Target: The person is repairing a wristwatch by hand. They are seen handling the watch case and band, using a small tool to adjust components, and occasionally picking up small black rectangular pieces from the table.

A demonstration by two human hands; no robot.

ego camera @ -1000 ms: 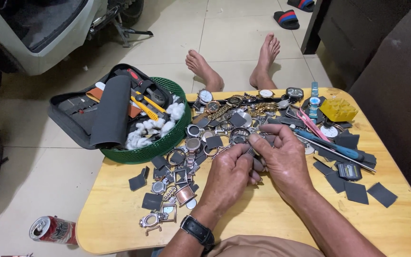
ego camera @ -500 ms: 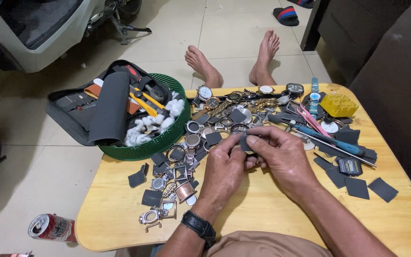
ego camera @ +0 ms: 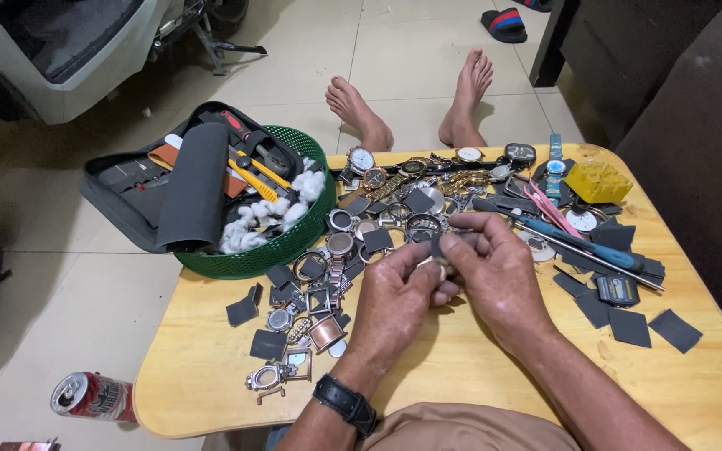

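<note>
My left hand (ego camera: 394,305) and my right hand (ego camera: 495,271) meet above the middle of a low wooden table (ego camera: 211,376). Together they pinch a small dark square pad (ego camera: 438,245) and a small metal watch part (ego camera: 439,266); which hand grips which piece I cannot tell. A black wristwatch (ego camera: 346,401) sits on my left wrist. Just beyond the hands lies a spread of several watch cases, dials and bands (ego camera: 378,213). Dark square pads (ego camera: 269,344) are scattered left of my left hand.
A green basket (ego camera: 273,250) holding a black tool pouch, yellow tools and white cotton overhangs the table's left edge. A blue-handled screwdriver (ego camera: 582,246), pink tweezers (ego camera: 551,209) and a yellow block (ego camera: 599,181) lie at the right. Bare feet (ego camera: 361,113) rest beyond the table; a drink can (ego camera: 92,397) lies on the floor.
Both hands have lifted slightly and drawn closer together, and the fingers have turned the small piece between them. The things on the table have not moved.
</note>
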